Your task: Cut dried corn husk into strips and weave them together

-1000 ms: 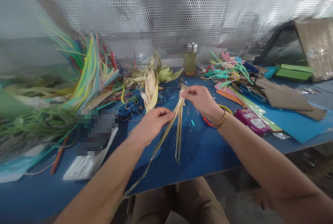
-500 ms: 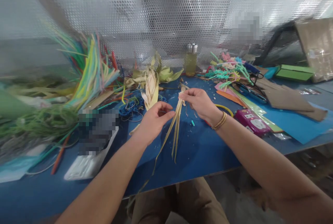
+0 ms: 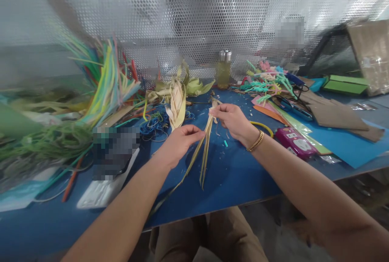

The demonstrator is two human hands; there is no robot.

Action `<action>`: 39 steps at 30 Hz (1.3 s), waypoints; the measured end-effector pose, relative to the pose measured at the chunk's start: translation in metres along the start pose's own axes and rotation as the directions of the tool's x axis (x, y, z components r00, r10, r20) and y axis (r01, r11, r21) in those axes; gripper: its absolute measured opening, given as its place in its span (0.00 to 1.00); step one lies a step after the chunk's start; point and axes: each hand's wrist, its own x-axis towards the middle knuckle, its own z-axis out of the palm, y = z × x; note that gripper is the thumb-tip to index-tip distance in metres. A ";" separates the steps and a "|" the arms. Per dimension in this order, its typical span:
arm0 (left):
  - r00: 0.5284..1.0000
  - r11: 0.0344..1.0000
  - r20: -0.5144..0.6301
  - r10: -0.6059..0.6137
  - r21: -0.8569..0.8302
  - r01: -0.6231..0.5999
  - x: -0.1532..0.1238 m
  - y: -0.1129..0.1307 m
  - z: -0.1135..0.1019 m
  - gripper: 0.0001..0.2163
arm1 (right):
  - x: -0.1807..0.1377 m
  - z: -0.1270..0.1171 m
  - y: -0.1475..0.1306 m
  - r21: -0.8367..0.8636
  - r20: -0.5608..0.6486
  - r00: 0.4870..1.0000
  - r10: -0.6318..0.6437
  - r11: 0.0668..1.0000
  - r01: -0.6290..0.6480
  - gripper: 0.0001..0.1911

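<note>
Pinched between the thumb and fingers of my right hand (image 3: 232,119) is the upper end of a bundle of corn husk strips (image 3: 206,156). Its long, pale strips hang down over the blue table (image 3: 240,181), and one trails toward the front edge. My left hand (image 3: 179,143) is closed at the thumb and fingertips on one of these strips, left of the others and a little lower than my right hand. Just behind my left hand stands a larger bunch of dried corn husk (image 3: 177,106), with greener husk leaves (image 3: 196,86) beyond it.
Tangled blue cord (image 3: 153,126), green string (image 3: 57,142) and coloured pipe cleaners (image 3: 105,79) lie to the left, near a phone-like dark object (image 3: 114,158). A bottle (image 3: 224,71) stands at the back. Rightward are a magenta case (image 3: 294,143), cardboard (image 3: 337,112) and blue paper (image 3: 352,146).
My left hand has closed its fingertips on a husk strip and drawn it slightly leftward from the others. My right hand keeps its grip in nearly the same place.
</note>
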 end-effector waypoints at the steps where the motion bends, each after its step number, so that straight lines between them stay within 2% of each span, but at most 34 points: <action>1: 1.000 0.999 0.012 -0.023 -0.038 0.023 0.000 0.001 0.000 0.13 | 0.000 0.000 0.000 0.002 0.000 1.000 -0.001 1.000 0.001 0.21; 5: 0.996 0.993 0.034 -0.076 -0.091 0.079 -0.001 0.004 0.000 0.13 | -0.001 0.002 0.000 0.005 -0.009 1.000 -0.017 1.000 0.017 0.21; 12: 0.994 0.987 0.076 -0.082 -0.135 0.092 -0.001 0.004 0.000 0.13 | 0.000 0.005 0.001 0.016 -0.033 0.999 -0.011 1.000 0.012 0.21; 19: 0.998 0.986 -0.014 -0.065 -0.154 0.063 0.002 0.000 0.002 0.12 | 0.000 0.006 0.000 0.013 -0.043 0.999 -0.003 1.000 0.003 0.21; 26: 0.985 0.934 0.097 -0.145 -0.314 0.168 0.001 0.001 0.003 0.12 | -0.001 0.007 0.000 0.040 -0.052 0.999 0.003 0.999 -0.001 0.20; 36: 0.991 0.954 -0.013 -0.130 -0.274 0.121 0.002 0.003 0.001 0.09 | -0.001 0.007 -0.002 0.042 -0.038 0.999 -0.007 0.999 0.009 0.18; 39: 0.990 0.951 -0.013 -0.143 -0.277 0.134 0.003 0.002 0.000 0.10 | -0.001 0.007 -0.002 0.033 -0.037 0.999 -0.013 0.999 0.014 0.18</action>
